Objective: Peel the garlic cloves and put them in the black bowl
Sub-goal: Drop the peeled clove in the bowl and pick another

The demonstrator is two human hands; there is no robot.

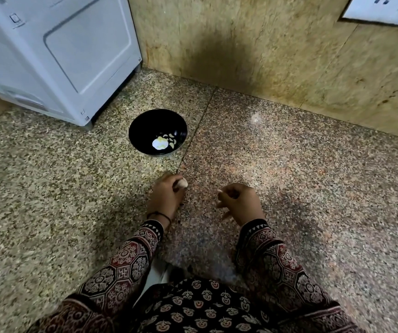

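Black bowl (pixel 145 126), centre frame on the speckled stone surface (pixel 49 188), contains several peeled cloves (pixel 171 140). Left hand (pixel 166 195), just below the bowl, grips a pale garlic piece (pixel 182 183). Right hand (pixel 238 200), beside it, has curled fingers; whether it holds anything cannot be determined.

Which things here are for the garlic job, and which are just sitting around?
For the job: round black bowl holding peeled cloves; pale garlic piece in left hand; right hand.
Just there: big white appliance; white wall socket plate.
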